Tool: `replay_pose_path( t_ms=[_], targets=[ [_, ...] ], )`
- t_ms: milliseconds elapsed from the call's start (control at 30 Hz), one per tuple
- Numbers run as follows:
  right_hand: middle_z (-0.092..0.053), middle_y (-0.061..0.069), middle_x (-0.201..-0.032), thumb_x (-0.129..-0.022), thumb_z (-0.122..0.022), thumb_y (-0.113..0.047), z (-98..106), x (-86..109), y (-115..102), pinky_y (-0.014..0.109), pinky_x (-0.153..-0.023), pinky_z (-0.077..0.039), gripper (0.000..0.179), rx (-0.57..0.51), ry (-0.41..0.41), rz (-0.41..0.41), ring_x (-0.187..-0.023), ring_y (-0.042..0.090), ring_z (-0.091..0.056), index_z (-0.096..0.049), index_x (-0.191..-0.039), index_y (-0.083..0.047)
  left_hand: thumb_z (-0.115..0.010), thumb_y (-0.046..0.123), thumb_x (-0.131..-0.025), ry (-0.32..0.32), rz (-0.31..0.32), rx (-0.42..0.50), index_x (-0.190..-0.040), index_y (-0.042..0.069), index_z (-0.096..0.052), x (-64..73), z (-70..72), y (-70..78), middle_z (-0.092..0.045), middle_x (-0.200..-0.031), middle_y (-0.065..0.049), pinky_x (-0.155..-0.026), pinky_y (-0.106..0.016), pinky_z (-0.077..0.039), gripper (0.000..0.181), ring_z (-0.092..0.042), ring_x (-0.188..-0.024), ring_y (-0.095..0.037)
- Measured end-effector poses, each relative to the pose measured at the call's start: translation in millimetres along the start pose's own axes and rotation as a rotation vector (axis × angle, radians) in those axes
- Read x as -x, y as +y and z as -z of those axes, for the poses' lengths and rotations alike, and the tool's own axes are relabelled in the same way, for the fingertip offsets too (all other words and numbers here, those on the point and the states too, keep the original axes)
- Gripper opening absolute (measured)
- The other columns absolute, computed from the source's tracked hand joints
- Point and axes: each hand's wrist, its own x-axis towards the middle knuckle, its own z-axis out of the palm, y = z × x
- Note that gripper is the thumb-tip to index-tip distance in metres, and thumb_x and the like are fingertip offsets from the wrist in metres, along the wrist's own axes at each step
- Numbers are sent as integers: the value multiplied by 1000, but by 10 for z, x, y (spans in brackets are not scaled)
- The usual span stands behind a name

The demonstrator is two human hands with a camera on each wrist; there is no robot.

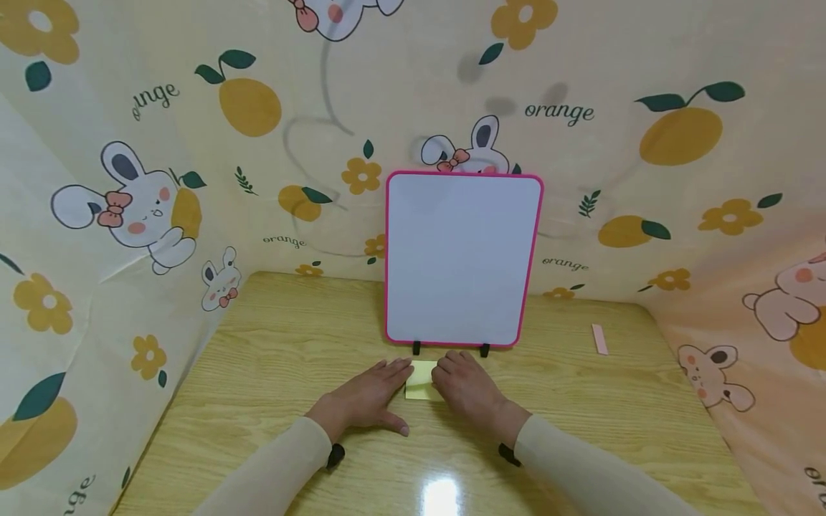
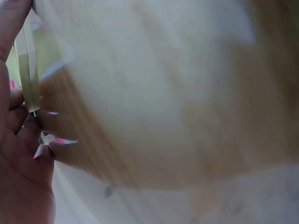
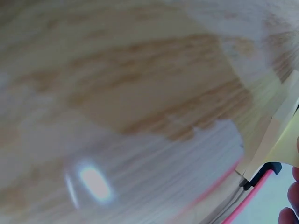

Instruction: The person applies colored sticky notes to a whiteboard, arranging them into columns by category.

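Observation:
A pale yellow sticky note pad lies on the table just below the whiteboard. My left hand rests flat beside it, extended fingertips at its left edge and thumb spread away. On the other side, my right hand has curled fingers pinching the right part of the top yellow note, which bows up from the pad. The right wrist view catches a lifted yellow sheet next to the fingertips. In the left wrist view, the pad's thick edge shows beside the left fingers.
The pink-rimmed whiteboard stands upright on black feet right behind the hands. A small pink strip lies at the back right of the wooden table. Patterned cloth walls the table at the back and sides.

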Motion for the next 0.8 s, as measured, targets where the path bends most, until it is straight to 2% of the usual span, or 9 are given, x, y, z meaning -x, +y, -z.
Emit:
replay_pose_path(
  t_ms=[167,433,800],
  targets=[
    [-62,-1,-86,-92,-82,-14,-12,-13,7,31,-73,-49,21,-8,38,-6,-84,18,-53,-62,-85,-12,-75,70,-84,-1,9,8,-168,7,-26,-1,5,1,-20,-177,-7,-135,-42,-19,115,-21,-163,-24],
    [-54,-2,-80,-89,-71,-7,-89,-14,41,29,-70,-42,19,10,75,-5,-78,18,-48,-55,-83,-14,-75,70,-84,-10,28,13,-168,8,-26,3,18,24,-19,-177,-5,-135,-41,-18,115,-19,-164,-23],
    [-55,-3,-84,-90,-69,-6,-97,8,80,29,-71,-41,19,-8,59,14,-81,17,-48,-53,-84,-16,-76,67,-86,7,13,45,-168,6,-25,56,36,19,-18,-177,-9,-135,-46,-19,114,-19,-164,-25]
  ],
)
